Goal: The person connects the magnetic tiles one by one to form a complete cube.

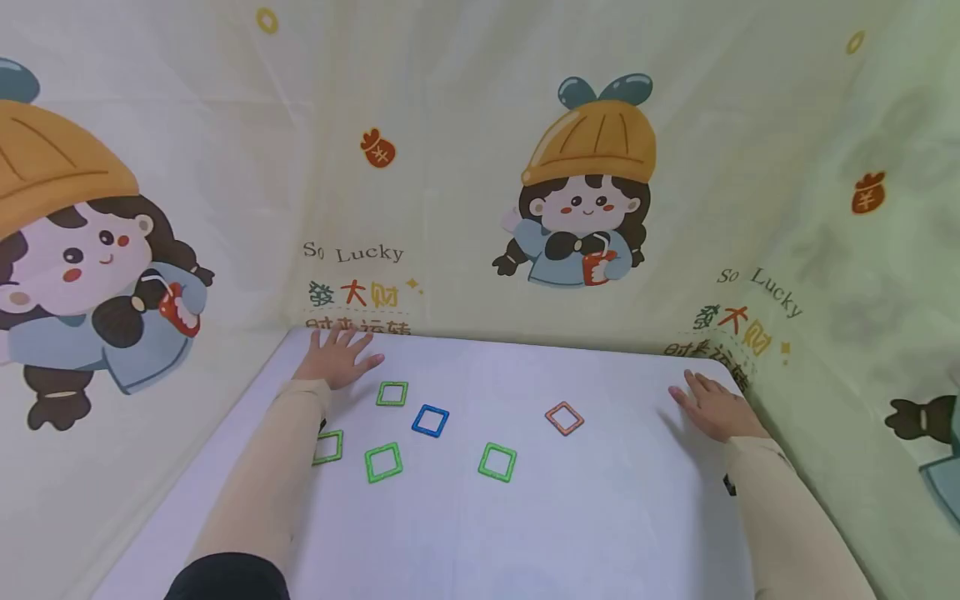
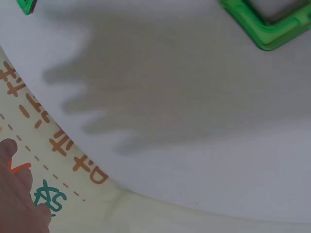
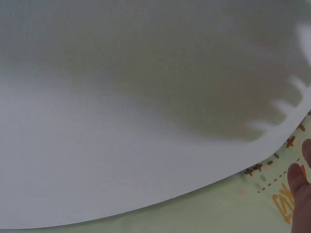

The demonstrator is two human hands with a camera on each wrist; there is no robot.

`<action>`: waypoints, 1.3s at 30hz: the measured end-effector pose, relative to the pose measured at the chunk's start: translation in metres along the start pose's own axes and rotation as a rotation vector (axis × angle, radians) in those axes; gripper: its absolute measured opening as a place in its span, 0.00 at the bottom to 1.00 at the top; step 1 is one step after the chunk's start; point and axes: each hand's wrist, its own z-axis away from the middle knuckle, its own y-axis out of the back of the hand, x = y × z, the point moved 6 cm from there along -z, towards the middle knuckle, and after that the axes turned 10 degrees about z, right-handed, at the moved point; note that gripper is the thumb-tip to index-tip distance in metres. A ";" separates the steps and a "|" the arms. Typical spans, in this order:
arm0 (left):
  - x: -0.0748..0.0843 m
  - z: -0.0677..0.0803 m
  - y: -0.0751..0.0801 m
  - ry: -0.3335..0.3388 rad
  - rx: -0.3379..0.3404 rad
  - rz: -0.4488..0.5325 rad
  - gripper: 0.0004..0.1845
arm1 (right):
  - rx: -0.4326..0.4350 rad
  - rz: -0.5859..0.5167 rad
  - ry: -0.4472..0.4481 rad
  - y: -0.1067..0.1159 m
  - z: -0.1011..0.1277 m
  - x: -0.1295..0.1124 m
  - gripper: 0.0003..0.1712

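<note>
Both hands lie flat, palm down, on a white table [image 1: 525, 517]. My left hand [image 1: 337, 357] rests with spread fingers at the far left corner; my right hand [image 1: 711, 404] rests near the far right edge. Neither holds anything. Between them lie square frame tiles: a green one [image 1: 392, 393] just right of the left hand, a blue one [image 1: 431, 421], an orange one [image 1: 564, 418], and three more green ones [image 1: 497, 462] [image 1: 383, 462] [image 1: 328, 447] closer to me. In the left wrist view a green tile [image 2: 272, 24] shows at the top with my fingertips [image 2: 14, 194] at the lower left.
A pale cloth printed with cartoon girls [image 1: 588, 183] and lettering hangs behind and around the table, meeting its far edge. The right wrist view shows bare table surface [image 3: 121, 121], the hand's shadow and a fingertip [image 3: 301, 194] over the cloth.
</note>
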 end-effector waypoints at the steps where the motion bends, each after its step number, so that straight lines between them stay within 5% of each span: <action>1: 0.000 0.001 -0.002 -0.006 -0.004 -0.013 0.52 | 0.001 0.007 0.003 0.000 0.000 -0.001 0.49; 6: -0.001 0.008 -0.007 -0.015 -0.013 -0.011 0.55 | 0.005 0.014 0.002 -0.007 -0.003 0.000 0.50; 14: 0.021 0.028 -0.008 -0.067 -0.040 0.020 0.42 | 0.015 0.056 -0.004 -0.020 -0.009 -0.002 0.52; 22: 0.024 0.028 -0.026 -0.079 -0.068 0.030 0.43 | 0.086 0.107 0.008 -0.023 -0.015 -0.013 0.52; 39: 0.034 0.047 -0.049 -0.138 -0.146 0.127 0.44 | 0.102 0.078 0.166 -0.025 -0.038 -0.067 0.45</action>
